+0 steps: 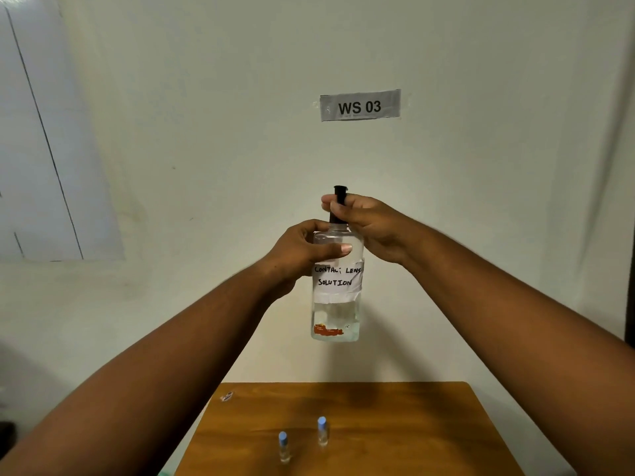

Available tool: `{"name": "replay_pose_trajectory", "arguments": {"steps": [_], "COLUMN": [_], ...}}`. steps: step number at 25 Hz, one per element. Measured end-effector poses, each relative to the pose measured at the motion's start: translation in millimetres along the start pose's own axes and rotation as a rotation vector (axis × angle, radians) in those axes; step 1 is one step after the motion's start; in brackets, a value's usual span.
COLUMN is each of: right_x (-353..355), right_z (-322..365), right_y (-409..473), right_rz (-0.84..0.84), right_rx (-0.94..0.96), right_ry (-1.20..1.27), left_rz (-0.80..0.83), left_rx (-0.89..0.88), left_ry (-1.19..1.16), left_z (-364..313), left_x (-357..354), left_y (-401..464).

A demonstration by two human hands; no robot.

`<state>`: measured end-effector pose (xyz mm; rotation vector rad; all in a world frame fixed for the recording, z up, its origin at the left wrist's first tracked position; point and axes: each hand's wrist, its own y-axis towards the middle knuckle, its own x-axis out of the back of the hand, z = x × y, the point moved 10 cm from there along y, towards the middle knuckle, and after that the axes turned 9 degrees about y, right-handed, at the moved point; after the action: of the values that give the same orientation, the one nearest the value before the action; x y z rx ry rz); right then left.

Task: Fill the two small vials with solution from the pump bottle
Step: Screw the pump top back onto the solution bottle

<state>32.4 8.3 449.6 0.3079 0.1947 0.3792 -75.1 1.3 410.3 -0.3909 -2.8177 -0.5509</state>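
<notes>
Right now my left hand (pixel 302 250) has its grip closed around the upper body of the pump bottle (pixel 336 297), thumb laid flat across the front just above the label, fingers curled behind. My right hand (pixel 369 223) is closed on the black pump top (pixel 339 202), fingertips pinched round its narrow stem, with the flared black cap poking out above them. Between the two grips the bottle hangs upright in the air, in front of the wall and well above the desk (pixel 395 427).

It is a clear, smooth-sided bottle with rounded shoulders; a white paper label (pixel 338 280), a little ragged along its lower edge, carries handwritten words reading "CONTACT LENS SOLUTION" (one letter is half lost in a crease). Below the label clear liquid shows, and near the base sits a reddish-orange printed patch.

Down on the desk, a warm brown wood-grain surface with a rounded far corner, stand the two small vials: the left vial (pixel 283 448) and the right vial (pixel 322 432), slim clear tubes with pale blue caps on, upright, near each other but not touching. A grey sign (pixel 360 105) reading "WS 03" is taped to the plain pale wall behind.
</notes>
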Motion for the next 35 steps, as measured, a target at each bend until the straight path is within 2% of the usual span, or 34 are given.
{"name": "replay_pose_trajectory", "arguments": {"steps": [2, 4, 10, 16, 20, 25, 31, 35], "right_x": [-0.2, 4.3, 16.8, 32.8, 61.8, 111.1, 140.8, 153.7], "right_z": [-2.0, -2.3, -2.6, -20.8, -86.3, -217.2, -352.7, -408.6], "right_y": [-2.1, -1.4, 4.4, 5.2, 4.5, -15.4, -71.6, -98.1], "right_rz": [0.084, 0.092, -0.1, -0.203, -0.214, -0.287, -0.3, -0.31], "right_rx": [-0.059, -0.055, 0.041, 0.124, 0.045, -0.169, -0.359, -0.464], "right_ry": [0.028, 0.012, -0.106, -0.366, -0.441, -0.533, -0.682, -0.635], "left_rz": [0.013, 0.014, -0.031, -0.095, -0.087, -0.02, 0.102, 0.164], "left_rx": [0.008, 0.016, 0.03, 0.024, 0.096, 0.267, 0.415, 0.458], "left_ry": [0.003, 0.003, -0.005, 0.067, 0.21, 0.393, 0.438, 0.488], "left_z": [2.8, 7.1, 16.0, 43.2, 102.0, 220.6, 346.6, 395.3], "left_x": [1.4, 1.1, -1.6, -9.6, -29.4, -72.1, -136.6, -160.9], "left_y": [-1.1, 0.1, 2.1, 12.5, 17.9, 10.6, -23.9, -43.3]}}
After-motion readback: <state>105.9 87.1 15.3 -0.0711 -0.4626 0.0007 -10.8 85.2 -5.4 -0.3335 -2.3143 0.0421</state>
